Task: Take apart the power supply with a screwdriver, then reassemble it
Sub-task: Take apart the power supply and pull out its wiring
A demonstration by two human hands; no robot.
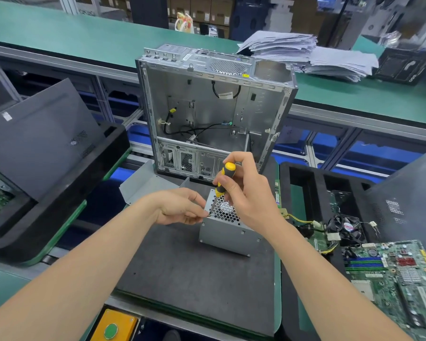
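Low in front, a yellow box (115, 326) with a green button is sitting at the bench edge. Beyond it the power supply (228, 232), a grey metal box with a honeycomb grille on top, is standing on a dark mat (194, 279). The right hand (249, 200) is gripping the handle of a screwdriver (223, 179), whose shaft is slanting down to the box's left top corner. The left hand (180, 207) is pinching the shaft tip there. Behind, an open computer case (207, 107) is standing upright; a motherboard (391, 274) is lying at right.
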